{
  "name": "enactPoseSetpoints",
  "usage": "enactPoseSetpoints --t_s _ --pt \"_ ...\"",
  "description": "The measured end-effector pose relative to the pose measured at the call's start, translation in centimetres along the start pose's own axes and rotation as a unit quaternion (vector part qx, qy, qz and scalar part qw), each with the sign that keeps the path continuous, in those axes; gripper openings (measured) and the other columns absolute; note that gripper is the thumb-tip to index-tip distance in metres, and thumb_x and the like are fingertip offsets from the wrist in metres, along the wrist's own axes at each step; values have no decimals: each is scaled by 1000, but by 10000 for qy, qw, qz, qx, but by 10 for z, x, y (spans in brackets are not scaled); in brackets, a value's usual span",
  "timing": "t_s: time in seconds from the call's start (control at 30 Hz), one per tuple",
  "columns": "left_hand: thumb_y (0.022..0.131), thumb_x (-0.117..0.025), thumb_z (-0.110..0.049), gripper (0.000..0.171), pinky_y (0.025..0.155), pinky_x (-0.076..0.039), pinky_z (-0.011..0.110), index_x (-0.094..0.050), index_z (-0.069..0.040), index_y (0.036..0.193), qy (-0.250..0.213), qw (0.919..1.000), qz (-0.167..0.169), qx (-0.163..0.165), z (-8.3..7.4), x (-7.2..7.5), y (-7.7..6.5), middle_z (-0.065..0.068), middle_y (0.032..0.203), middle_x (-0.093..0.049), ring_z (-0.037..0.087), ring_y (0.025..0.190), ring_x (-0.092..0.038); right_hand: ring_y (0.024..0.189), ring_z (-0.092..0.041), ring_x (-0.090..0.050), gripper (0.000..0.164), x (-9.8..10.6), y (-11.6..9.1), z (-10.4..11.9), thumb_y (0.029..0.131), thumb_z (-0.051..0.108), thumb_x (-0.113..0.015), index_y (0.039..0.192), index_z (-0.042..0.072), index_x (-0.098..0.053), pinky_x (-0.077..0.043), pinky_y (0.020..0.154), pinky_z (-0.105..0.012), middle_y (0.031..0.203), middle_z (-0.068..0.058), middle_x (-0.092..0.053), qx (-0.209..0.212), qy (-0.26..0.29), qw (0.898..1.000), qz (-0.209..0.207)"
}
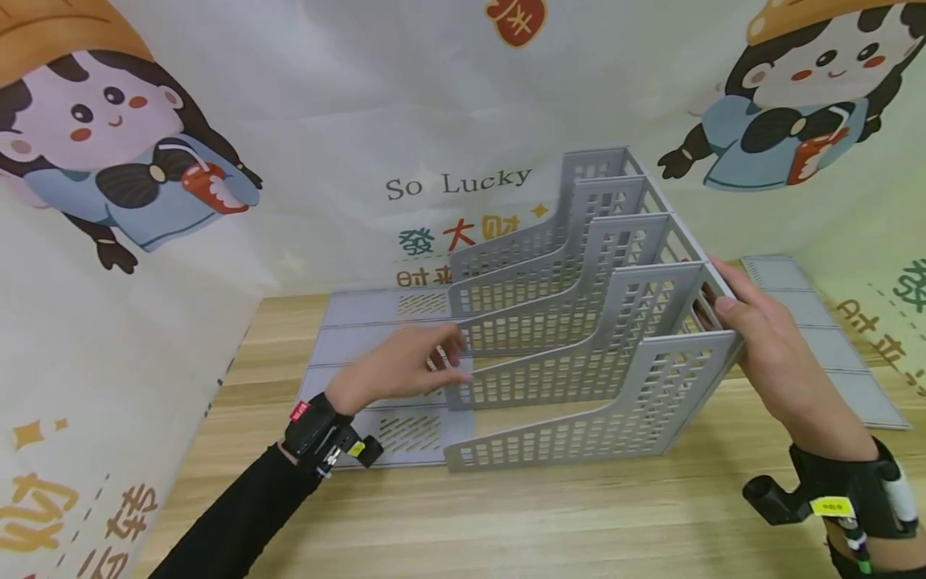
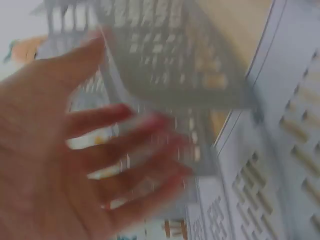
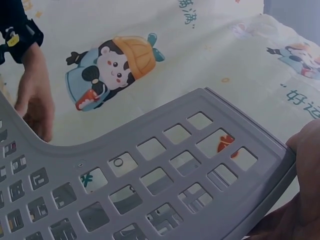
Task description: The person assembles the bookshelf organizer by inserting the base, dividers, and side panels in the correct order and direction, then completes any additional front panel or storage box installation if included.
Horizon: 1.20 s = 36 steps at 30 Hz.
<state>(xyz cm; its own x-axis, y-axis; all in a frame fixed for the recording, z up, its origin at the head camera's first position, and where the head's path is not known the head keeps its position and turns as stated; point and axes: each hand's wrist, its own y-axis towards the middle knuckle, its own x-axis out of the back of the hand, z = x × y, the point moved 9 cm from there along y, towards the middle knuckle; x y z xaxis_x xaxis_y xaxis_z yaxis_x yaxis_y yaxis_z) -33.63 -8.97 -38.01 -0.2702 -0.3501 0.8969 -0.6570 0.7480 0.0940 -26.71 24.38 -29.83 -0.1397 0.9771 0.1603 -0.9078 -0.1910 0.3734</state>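
A grey perforated file rack (image 1: 644,418) with several upright dividers stands on the table, its tall side to the right. My right hand (image 1: 774,346) grips the tall back edge, thumb over the corner of the frame. At the low front ends of the dividers is my left hand (image 1: 405,360), fingers spread and loosely bent. The left wrist view shows this hand (image 2: 95,155) blurred beside a divider (image 2: 165,85), with nothing held. Under the dividers' front ends lies a grey slotted panel (image 1: 365,318), flat on the wood.
A second grey panel (image 1: 817,322) lies flat at the right, behind my right hand. The wood-grain table (image 1: 521,523) extends toward me. A printed cloth (image 1: 325,104) hangs at the back and sides.
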Motion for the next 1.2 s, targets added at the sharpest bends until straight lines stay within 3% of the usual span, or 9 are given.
enactPoseSetpoints --t_s 0.1,0.17,0.23,0.33,0.63,1.0,1.2 --pt "97 -73 -25 23 65 -50 25 -64 -10 112 232 9960 774 -385 -17 -21 -3 -3 85 -65 6 70 -60 126 -18 -47 50 1 0 1 110 14 -33 160 8 -32 -44 90 -17 149 -7 -43 40 33 10000 -45" --pt "98 -71 -17 11 59 -42 25 -63 -11 99 454 9930 900 -612 -24 -27 -3 -5 74 -57 5 61 -52 128 -18 -46 50 2 0 0 110 14 -32 160 8 -32 -44 91 -17 150 -7 -42 46 42 10000 -49" --pt "98 -70 -10 15 58 -36 26 -58 -13 88 497 9928 826 -712 -26 -28 -1 -6 67 -48 6 57 -44 131 -18 -44 50 1 0 0 110 14 -32 160 8 -32 -43 92 -17 153 -8 -40 35 21 10000 -32" --pt "98 -69 -7 22 58 -36 26 -54 -14 83 422 9937 787 -675 -25 -26 -1 -6 66 -47 5 57 -42 138 -19 -40 50 1 -1 0 110 14 -32 160 8 -31 -42 95 -17 156 -12 -36 39 50 10000 -11" --pt "99 -67 -7 12 61 -47 25 -62 -14 90 310 9948 823 -509 -17 -24 2 1 78 -65 4 63 -54 137 -20 -40 50 1 1 1 110 13 -32 159 7 -33 -42 95 -17 155 -10 -38 88 97 9999 -43" --pt "98 -68 -7 10 61 -46 26 -65 -11 89 244 9953 732 -581 -16 -21 1 1 79 -66 3 63 -55 145 -24 -32 50 -3 1 2 110 12 -30 160 7 -31 -40 99 -16 159 -16 -30 23 166 9998 51" --pt "99 -68 -8 17 59 -39 26 -61 -9 84 258 9957 765 -463 -13 -23 1 -7 71 -55 5 59 -48 142 -24 -35 51 -3 1 1 110 13 -31 160 9 -31 -41 96 -16 159 -13 -32 -94 -35 10000 -5"
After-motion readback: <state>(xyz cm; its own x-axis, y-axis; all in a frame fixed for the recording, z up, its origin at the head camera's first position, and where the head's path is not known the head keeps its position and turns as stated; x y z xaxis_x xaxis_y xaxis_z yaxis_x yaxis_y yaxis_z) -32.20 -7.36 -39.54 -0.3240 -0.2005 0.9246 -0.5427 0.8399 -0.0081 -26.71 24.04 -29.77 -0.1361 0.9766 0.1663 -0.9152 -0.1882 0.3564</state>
